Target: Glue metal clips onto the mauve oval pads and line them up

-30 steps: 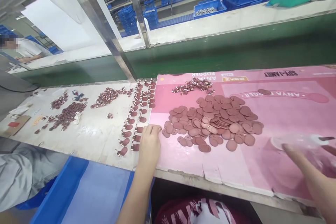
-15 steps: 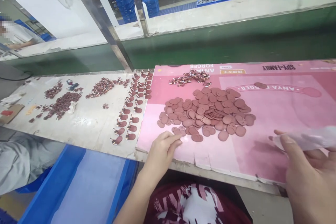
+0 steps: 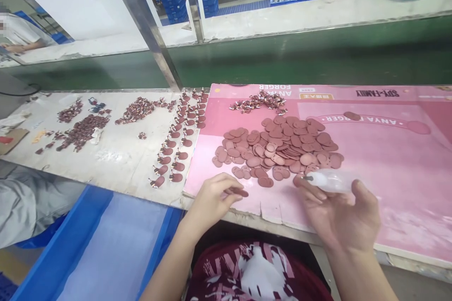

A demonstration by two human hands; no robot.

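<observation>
Brown disc (image 3: pixel 239 192) pinched in left hand (image 3: pixel 212 200) — right hand (image 3: pixel 341 214) grips glue bottle (image 3: pixel 330 180), nozzle at 9 o'clock; gluing step, next needs nozzle-to-disc alignment.

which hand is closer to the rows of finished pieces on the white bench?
Left. The left hand, pinching one brown disc, sits just right of the rows; the right hand, holding a squeeze bottle, is farther right.

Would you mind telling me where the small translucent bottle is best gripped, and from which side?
Grip the translucent bottle around its rounded body, probably from the near side, as the right hand does now. It lies roughly level, its thin nozzle pointing left toward the left hand and its oval piece, so the nozzle stays free.
</observation>
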